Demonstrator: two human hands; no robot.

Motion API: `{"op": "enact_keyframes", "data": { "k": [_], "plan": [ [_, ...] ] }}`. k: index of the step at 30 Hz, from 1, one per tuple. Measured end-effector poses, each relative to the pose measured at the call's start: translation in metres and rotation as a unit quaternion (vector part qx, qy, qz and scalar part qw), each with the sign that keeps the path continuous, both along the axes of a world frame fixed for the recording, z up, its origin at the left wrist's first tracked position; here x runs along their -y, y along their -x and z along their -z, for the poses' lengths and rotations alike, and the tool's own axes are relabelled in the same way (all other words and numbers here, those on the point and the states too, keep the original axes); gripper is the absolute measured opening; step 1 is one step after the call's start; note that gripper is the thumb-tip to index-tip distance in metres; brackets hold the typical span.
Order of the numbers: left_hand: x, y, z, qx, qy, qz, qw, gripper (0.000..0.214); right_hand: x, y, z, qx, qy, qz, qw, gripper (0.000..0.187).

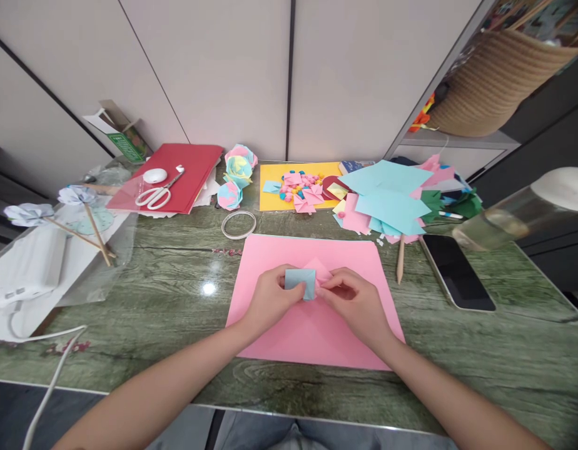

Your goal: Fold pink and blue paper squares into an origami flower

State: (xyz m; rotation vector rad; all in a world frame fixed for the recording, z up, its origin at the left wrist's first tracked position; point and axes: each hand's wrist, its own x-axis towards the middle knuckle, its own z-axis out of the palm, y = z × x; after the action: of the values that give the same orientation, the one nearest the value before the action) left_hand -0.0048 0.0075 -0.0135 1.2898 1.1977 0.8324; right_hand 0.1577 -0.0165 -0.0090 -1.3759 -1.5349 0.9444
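Note:
Over the pink sheets (pixel 279 340) on the table, my two hands meet at folded paper pieces. My left hand (pixel 274 294) pinches a small blue folded paper piece (pixel 296 277), its thumb lying across the front. Fingers of my right hand (pixel 357 297) are closed on a pink folded paper piece (pixel 317 270) just right of the blue one. The pink piece partly passes behind the blue one; whether they are joined I cannot tell.
White scissors (pixel 152 198) and a white earbud case (pixel 154 175) lie on a red folder (pixel 190 169). Folded paper balls (pixel 239 165) stand behind a ring (pixel 239 225). Blue paper sheets (pixel 387 194), a pencil-like stick (pixel 400 259), a phone (pixel 458 272) and a clear bottle (pixel 514 212) are at right.

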Motion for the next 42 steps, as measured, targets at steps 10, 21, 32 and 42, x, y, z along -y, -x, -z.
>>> {"op": "enact_keyframes", "data": {
  "k": [10, 21, 32, 42],
  "plan": [
    [-0.0020, -0.0021, 0.0035, -0.055, -0.033, -0.004, 0.998, 0.013, -0.0016, 0.0004, 0.0010, 0.053, -0.015, -0.002, 0.998, 0.007],
    [-0.0043, -0.0024, 0.0059, -0.101, -0.043, 0.012, 0.994, 0.012, -0.0017, 0.0027, 0.0008, 0.091, -0.021, 0.002, 0.996, 0.006],
    [-0.0060, -0.0020, 0.0000, -0.091, -0.042, 0.025, 0.995, 0.010, 0.0002, 0.0031, -0.0010, 0.084, -0.044, 0.003, 0.995, 0.005],
    [-0.0052, -0.0003, 0.0002, -0.050, -0.007, 0.015, 0.999, 0.006, 0.0024, 0.0034, -0.0022, 0.074, -0.042, -0.004, 0.996, 0.002]
  ]
}}
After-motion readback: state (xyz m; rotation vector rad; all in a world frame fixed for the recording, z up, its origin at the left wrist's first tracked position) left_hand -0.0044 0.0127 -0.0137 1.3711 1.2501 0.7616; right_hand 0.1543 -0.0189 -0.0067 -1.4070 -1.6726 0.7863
